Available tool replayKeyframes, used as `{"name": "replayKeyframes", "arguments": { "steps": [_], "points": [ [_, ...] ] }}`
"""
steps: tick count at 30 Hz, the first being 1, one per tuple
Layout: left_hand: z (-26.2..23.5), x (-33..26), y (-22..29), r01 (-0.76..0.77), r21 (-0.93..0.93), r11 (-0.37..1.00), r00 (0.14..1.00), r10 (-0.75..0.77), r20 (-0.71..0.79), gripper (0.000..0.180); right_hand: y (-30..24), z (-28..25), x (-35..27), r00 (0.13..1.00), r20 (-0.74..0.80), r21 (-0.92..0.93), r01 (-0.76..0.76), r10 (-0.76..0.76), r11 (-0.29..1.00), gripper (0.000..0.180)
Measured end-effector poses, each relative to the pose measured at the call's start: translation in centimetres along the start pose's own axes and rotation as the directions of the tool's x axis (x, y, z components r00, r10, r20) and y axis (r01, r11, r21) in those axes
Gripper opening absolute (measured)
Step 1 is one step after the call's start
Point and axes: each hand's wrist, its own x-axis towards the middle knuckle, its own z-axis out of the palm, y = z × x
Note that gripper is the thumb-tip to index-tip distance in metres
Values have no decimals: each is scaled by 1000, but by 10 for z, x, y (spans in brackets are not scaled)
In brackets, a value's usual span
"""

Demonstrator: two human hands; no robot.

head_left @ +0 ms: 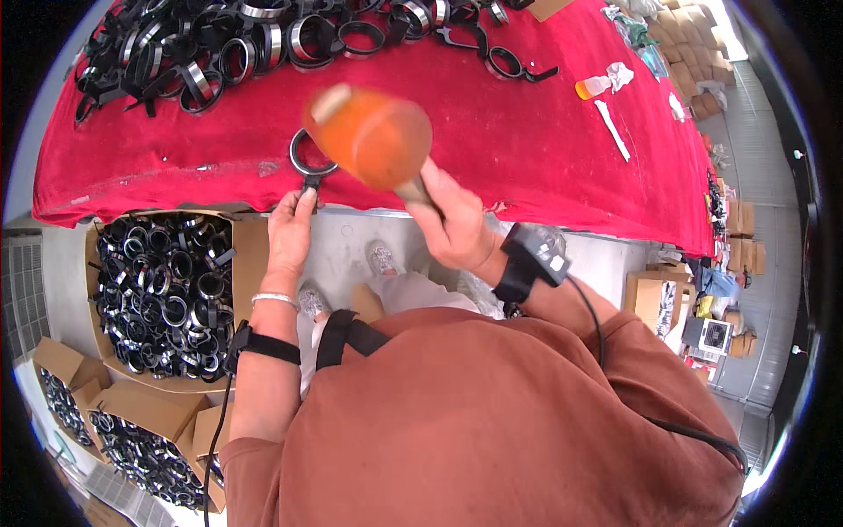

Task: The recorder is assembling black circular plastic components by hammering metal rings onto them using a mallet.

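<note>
Brown shirt [474,413] facing tabletop [518,140] near edge; left fingers [305,204] pinching black ring [314,171] by stem, best keeping clear of orange mallet [378,140] right fingers [439,183] are gripping.

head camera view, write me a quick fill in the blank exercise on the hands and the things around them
The right hand holds a mallet whose blurred head is ____ in colour.
The left hand holds a black ring by its stem, over a cloth that is ____.
The big open box full of rings stands on the person's ____ side.

Missing words: orange; red; left.
</note>
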Motion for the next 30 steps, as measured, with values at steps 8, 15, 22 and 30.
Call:
{"name": "replayKeyframes", "arguments": {
  "steps": [8,15,22,30],
  "points": [
    [0,5,6,37,2,999,999,-37,-7,28,6,-8,-23,969,110,-54,-218,223,974,54],
    [-2,0,10,-29,147,989,999,23,39,31,6,8,-42,929,92,-51,-354,358,934,50],
    [-120,-54,-1,-15,61,998,1000,14,18,25,21,-39,-51,875,101,79,-481,473,873,48],
    [-169,-33,37,-165,950,264,789,613,-33,32,44,-49,-52,695,90,156,-717,713,680,46]
  ]
}}
